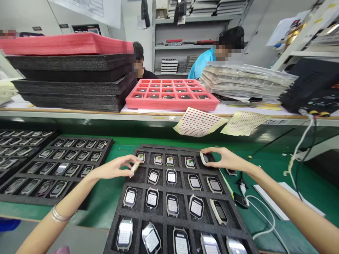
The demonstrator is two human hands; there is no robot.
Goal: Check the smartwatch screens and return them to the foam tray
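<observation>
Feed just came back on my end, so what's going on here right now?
A person works over a black foam tray of watch cases on a green mat. The left hand pinches a watch case in its fingers at the tray's left edge, second row. The right hand grips a second watch case at the top row's far right cell. Most other cells are filled. Another filled tray lies to the left, and two people sit behind the raised shelf.

Electronics assembly workshop: foam trays (169, 208) of smartwatch units (172, 204), green bench (275, 169), co-workers opposite (203, 61).
</observation>
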